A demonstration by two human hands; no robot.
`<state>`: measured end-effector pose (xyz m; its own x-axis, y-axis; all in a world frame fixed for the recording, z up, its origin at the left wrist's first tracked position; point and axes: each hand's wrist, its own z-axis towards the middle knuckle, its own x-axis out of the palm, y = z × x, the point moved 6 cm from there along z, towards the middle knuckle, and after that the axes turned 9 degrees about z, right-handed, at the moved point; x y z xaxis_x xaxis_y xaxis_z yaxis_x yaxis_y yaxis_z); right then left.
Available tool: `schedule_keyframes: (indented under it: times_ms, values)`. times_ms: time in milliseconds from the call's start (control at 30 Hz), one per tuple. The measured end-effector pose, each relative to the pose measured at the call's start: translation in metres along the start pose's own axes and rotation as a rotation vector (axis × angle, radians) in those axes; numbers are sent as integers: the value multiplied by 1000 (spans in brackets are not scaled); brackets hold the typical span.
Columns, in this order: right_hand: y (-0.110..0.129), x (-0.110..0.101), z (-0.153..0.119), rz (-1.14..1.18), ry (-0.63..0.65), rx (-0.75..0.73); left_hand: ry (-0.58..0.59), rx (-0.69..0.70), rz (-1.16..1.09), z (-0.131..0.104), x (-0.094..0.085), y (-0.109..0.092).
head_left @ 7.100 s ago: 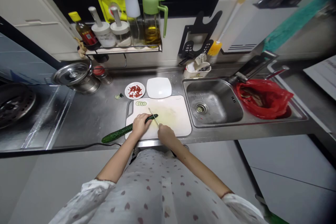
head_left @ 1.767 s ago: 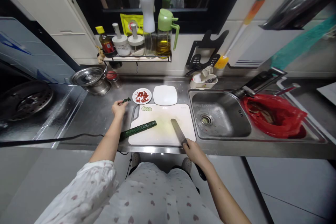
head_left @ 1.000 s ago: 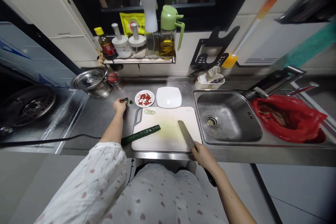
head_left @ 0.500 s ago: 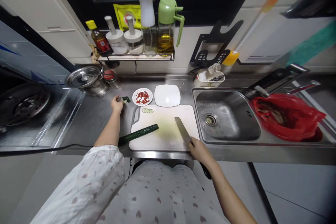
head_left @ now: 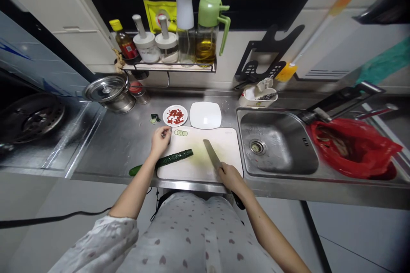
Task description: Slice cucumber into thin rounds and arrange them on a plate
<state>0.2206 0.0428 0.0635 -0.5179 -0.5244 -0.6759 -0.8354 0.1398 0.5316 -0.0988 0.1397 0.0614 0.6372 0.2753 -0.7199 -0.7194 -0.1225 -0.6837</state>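
Note:
My right hand (head_left: 229, 175) is wrapped round the black handle of a knife (head_left: 211, 152), its blade over the white cutting board (head_left: 192, 172). My left hand (head_left: 161, 140) is above the board's left edge, fingers curled; whether they hold anything is too small to tell. A cucumber (head_left: 174, 157) lies across the board's left edge, partly behind my left forearm. Thin cucumber slices (head_left: 181, 133) overlap near the board's top left. Small cucumber pieces (head_left: 154, 118) lie on the steel counter, left of a plate (head_left: 166, 122) of chopped red bits.
Behind the board is a white square plate (head_left: 205, 115). The sink (head_left: 278, 153) is at the right, with a red bag (head_left: 355, 149) beyond it. A lidded pot (head_left: 117, 97) stands at back left, below a shelf (head_left: 179, 68) of bottles and jars.
My left hand has let go of the cucumber pieces on the counter and moved right to the board's edge. My right hand has shifted slightly left with the knife.

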Motion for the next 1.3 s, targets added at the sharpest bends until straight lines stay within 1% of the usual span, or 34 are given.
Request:
schedule_keyframes:
  times_ms: [67,200,333,467,600,767,1000,1300]
  values:
    - [2,3,1,-3,17,4,109,142,65,-18,6,-14]
    - [10,8,2,-22,37,7,212,366,121,-51,16,-29]
    - [22,11,0,-51,30,7,243,475,169,-73,26,-36]
    - [33,18,-3,-93,40,9,261,556,197,-85,33,-43]
    - [45,24,-6,-130,32,5,265,591,182,-89,42,-44]
    - [57,32,-7,-132,23,-34,256,578,181,-90,51,-37]
    - [65,36,-8,-133,7,-43,248,590,198,-92,50,-40]
    - [71,41,-8,-169,42,-26,233,608,210,-94,53,-39]
